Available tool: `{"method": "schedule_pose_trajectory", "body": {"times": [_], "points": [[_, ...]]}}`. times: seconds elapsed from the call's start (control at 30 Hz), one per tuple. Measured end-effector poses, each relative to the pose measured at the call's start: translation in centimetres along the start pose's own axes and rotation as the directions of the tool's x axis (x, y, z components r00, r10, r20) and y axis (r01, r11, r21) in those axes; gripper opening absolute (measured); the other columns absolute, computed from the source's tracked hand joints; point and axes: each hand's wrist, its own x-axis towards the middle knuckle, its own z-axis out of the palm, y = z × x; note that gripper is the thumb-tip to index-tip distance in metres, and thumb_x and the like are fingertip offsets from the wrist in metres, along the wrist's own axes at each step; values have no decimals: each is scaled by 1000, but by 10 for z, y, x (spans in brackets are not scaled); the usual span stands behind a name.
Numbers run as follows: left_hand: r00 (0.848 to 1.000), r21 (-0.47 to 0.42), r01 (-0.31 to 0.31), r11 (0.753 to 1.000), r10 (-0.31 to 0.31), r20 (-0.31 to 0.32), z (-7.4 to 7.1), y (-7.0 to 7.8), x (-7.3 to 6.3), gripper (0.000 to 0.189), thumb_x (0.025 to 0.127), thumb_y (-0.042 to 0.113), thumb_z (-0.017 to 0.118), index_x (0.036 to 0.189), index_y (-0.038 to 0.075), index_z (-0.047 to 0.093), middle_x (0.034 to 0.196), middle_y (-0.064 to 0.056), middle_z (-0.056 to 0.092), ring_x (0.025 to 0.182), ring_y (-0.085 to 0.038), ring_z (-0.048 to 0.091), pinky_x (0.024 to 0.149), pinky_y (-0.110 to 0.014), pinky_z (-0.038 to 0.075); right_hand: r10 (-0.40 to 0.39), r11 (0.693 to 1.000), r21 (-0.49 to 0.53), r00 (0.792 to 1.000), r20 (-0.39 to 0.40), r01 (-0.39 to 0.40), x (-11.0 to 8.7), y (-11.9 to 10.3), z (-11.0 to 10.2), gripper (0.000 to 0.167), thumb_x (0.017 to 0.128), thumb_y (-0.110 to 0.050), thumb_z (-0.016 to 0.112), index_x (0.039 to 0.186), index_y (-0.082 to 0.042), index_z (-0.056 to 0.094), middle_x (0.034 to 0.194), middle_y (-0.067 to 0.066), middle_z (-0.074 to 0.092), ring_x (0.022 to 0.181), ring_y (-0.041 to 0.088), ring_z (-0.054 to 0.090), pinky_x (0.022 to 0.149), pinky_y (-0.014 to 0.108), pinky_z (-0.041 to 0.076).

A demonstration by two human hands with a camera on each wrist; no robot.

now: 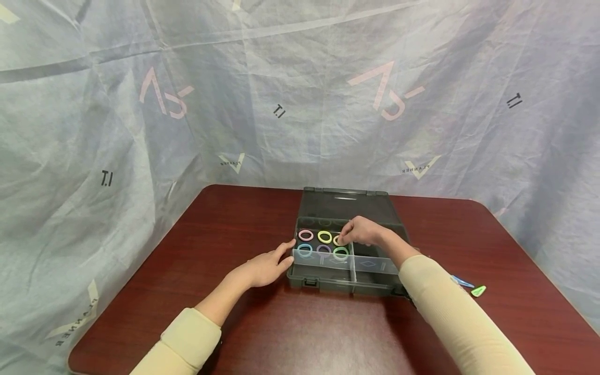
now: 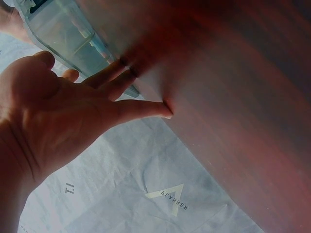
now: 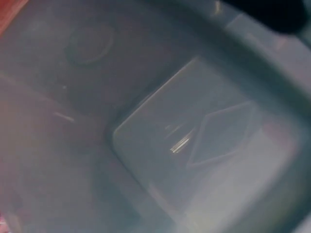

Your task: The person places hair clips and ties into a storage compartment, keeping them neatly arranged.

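A dark translucent box (image 1: 323, 274) lies with its lid open on the table. In its back left compartment sit several ring-shaped hair ties: pink (image 1: 305, 230), yellow (image 1: 324, 232), blue (image 1: 305, 245), purple (image 1: 323, 246) and green (image 1: 340, 249). My right hand (image 1: 367, 231) reaches into that compartment and pinches a pale yellow hair tie (image 1: 336, 241), partly hidden by the fingertips. Against the box's left side rests my left hand (image 1: 268, 266), fingers extended; the left wrist view shows that hand (image 2: 63, 104) with its fingers spread.
Right of the box, a blue hair clip (image 1: 462, 282) and a green hair clip (image 1: 478, 290) lie on the red-brown table (image 1: 225, 224). The lid (image 1: 347, 204) leans back behind the box. Printed grey sheeting (image 1: 300, 135) surrounds the table. The right wrist view is blurred.
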Motion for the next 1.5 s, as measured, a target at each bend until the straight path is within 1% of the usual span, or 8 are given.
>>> {"method": "schedule_pose_trajectory", "body": {"times": [0.23, 0.4, 0.57, 0.87, 1.0, 1.07, 1.27, 1.5], "points": [[1000, -13, 2, 1000, -2, 3, 5, 1, 1, 60, 109, 44, 40, 164, 29, 19, 158, -13, 39, 139, -32, 45, 112, -53, 35, -26, 994, 109, 999, 35, 22, -10, 7, -5, 16, 94, -22, 75, 100, -8, 80, 106, 2, 70, 45, 10, 20, 45, 28, 27], [1000, -18, -11, 1000, 12, 6, 7, 2, 2, 60, 110, 43, 40, 164, 29, 19, 158, -13, 39, 139, -32, 46, 112, -53, 35, -45, 966, 257, 999, 12, 40, -20, 14, -21, 26, 95, -20, 73, 112, 0, 76, 62, -6, 48, 47, 10, 17, 48, 29, 25], [1000, -18, -12, 1000, 13, 1, 4, 2, 2, 60, 110, 44, 39, 164, 29, 18, 159, -12, 38, 139, -31, 46, 112, -53, 35, -41, 966, 254, 997, -72, 58, -41, 31, -52, 34, 94, -27, 74, 117, -1, 74, 51, -7, 34, 46, 11, 22, 49, 33, 28], [1000, -6, -19, 1000, 19, 0, 0, 1, 0, 60, 110, 43, 39, 164, 28, 18, 159, -13, 38, 139, -32, 45, 112, -53, 35, 48, 991, 128, 986, -161, -27, -105, 88, -94, 48, 95, -38, 71, 127, -1, 68, 55, -5, 35, 49, 12, 28, 52, 39, 40], [1000, -4, -21, 1000, 21, 0, 0, 0, 1, 60, 110, 42, 39, 164, 27, 17, 159, -13, 37, 139, -32, 45, 112, -53, 34, 65, 997, 43, 984, -169, -58, -133, 120, -99, 47, 96, -38, 70, 127, -3, 70, 86, -1, 67, 76, 8, 55, 68, 39, 51], [1000, -5, -22, 1000, 22, 1, 1, -1, 1, 60, 110, 42, 39, 164, 28, 18, 158, -14, 38, 139, -32, 45, 113, -52, 34, 73, 997, 18, 985, -158, -71, -147, 134, -101, 45, 96, -37, 70, 126, -4, 70, 108, 3, 71, 92, 9, 59, 75, 38, 52], [1000, -6, -29, 1000, 29, -2, -1, 0, 1, 60, 110, 41, 39, 164, 27, 18, 159, -14, 37, 139, -33, 45, 113, -52, 33, 117, 990, 89, 989, -85, -110, -178, 168, -103, 36, 94, -25, 73, 118, 1, 72, 91, 5, 66, 61, 9, 38, 54, 32, 39], [999, -11, -33, 999, 33, 1, -1, 2, -1, 60, 111, 40, 39, 164, 24, 18, 159, -15, 37, 139, -33, 45, 113, -53, 33, 64, 986, 154, 998, -12, -61, -197, 188, -93, 25, 94, -15, 74, 108, 5, 73, 101, 9, 73, 83, 9, 61, 71, 29, 52]]}}
